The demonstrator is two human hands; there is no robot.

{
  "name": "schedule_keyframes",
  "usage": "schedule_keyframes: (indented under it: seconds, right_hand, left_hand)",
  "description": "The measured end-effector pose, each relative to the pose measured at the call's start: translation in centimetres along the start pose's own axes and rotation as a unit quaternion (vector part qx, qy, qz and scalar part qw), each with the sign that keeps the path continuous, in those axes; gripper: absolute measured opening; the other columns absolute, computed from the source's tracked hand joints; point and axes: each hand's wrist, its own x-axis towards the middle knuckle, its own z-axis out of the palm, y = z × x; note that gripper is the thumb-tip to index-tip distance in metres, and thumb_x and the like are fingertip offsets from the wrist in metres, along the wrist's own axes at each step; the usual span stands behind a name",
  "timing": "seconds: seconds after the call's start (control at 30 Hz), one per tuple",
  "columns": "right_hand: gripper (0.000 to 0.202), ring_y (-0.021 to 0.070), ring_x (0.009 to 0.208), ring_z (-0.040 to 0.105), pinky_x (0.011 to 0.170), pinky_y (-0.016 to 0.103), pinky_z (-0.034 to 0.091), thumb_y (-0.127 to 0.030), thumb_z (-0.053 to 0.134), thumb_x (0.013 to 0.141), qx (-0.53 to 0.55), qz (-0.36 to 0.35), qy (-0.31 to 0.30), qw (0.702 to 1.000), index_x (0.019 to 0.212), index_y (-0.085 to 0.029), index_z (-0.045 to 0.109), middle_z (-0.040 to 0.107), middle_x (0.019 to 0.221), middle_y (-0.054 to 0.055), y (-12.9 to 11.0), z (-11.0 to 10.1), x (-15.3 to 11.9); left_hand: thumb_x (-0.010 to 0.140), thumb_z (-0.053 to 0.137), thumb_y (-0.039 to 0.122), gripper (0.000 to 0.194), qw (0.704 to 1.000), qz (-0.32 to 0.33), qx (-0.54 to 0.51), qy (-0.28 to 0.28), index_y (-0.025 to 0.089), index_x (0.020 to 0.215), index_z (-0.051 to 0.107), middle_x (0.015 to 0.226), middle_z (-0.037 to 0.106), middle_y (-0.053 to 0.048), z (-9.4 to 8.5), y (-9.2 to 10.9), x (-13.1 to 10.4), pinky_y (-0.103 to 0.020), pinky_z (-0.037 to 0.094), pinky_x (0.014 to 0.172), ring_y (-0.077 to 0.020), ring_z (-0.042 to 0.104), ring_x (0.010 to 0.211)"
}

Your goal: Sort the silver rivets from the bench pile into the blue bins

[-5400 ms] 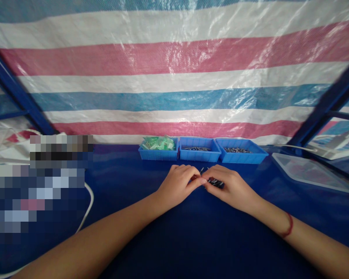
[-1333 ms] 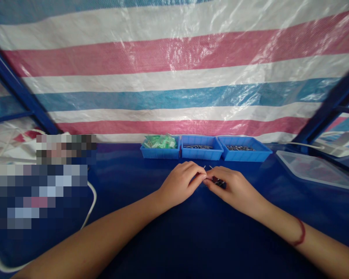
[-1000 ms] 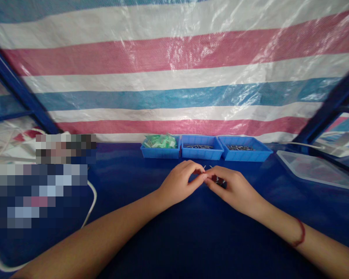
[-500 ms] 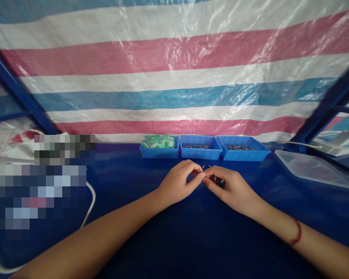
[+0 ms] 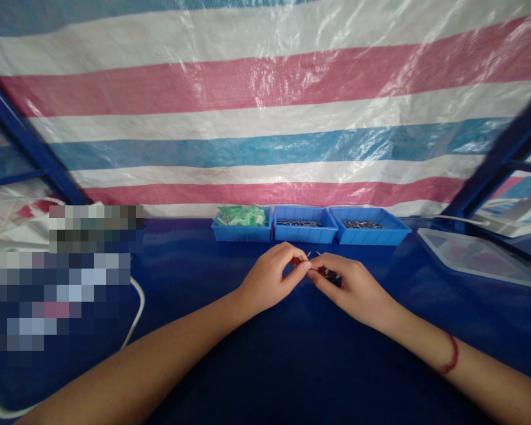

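Observation:
My left hand (image 5: 277, 273) and my right hand (image 5: 351, 288) meet over the middle of the blue table. Thumb and fingers of each are pinched together, with the fingertips touching. Whatever they pinch is too small and too covered to make out. Small dark and silvery pieces (image 5: 333, 277) show on the table between the right thumb and forefinger, partly hidden by that hand. Thin light tips (image 5: 318, 254) stick out just beyond the right fingers.
Three blue bins stand in a row behind my hands: one with green packets (image 5: 241, 216), one with thin metal rods (image 5: 300, 223), one with small metal parts (image 5: 363, 225). A clear plastic lid (image 5: 473, 257) lies at right. A white cable (image 5: 138, 304) curves at left, beside a blurred-out area.
Both hands stay almost in place, fingertips still together. The right fingers have shifted very slightly over the small dark pieces.

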Motion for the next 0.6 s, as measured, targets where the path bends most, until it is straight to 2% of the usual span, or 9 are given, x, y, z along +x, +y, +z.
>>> schedule_keyframes:
  seconds: [0.27,0.43,0.53,0.6]
  right_hand:
    - [0.009,0.0124,0.064,0.061,0.06,0.024,0.048,-0.022,0.057,0.081,0.021,-0.003,0.09,0.996,0.083,-0.019,0.065,0.068,0.078,0.001,0.2,-0.3,0.0]
    - [0.012,0.0128,0.067,0.062,0.061,0.024,0.049,-0.026,0.057,0.084,0.012,-0.028,0.094,0.995,0.087,-0.02,0.067,0.068,0.078,0.002,-0.2,-0.6,-0.1]
    - [0.014,0.0146,0.069,0.062,0.063,0.026,0.049,-0.029,0.056,0.085,-0.011,-0.033,0.101,0.994,0.083,-0.019,0.067,0.069,0.079,0.003,0.0,-1.2,0.2]
    - [0.017,0.0166,0.069,0.063,0.063,0.028,0.049,-0.031,0.056,0.084,-0.033,0.003,0.154,0.987,0.084,-0.019,0.067,0.07,0.081,0.004,0.9,-2.0,0.7]
  left_hand:
    - [0.089,0.047,0.023,0.011,1.0,-0.002,0.006,0.009,0.018,0.086,0.056,0.084,0.061,-0.003,0.0,0.1,0.1,-0.029,0.046,0.076,-0.0148,0.058,0.081]
    - [0.09,0.046,0.024,0.012,1.0,-0.001,0.01,-0.005,0.018,0.086,0.056,0.084,0.061,-0.003,0.0,-0.1,0.1,-0.029,0.046,0.076,-0.0148,0.058,0.081]
    - [0.09,0.047,0.027,0.013,1.0,-0.008,0.024,-0.002,0.019,0.095,0.055,0.087,0.061,-0.003,0.1,-0.2,0.0,-0.03,0.046,0.079,-0.0154,0.058,0.083]
    - [0.089,0.05,0.028,0.022,0.999,-0.016,0.04,0.005,0.019,0.109,0.05,0.09,0.061,-0.004,0.3,-0.3,-0.1,-0.032,0.046,0.081,-0.0165,0.058,0.085]
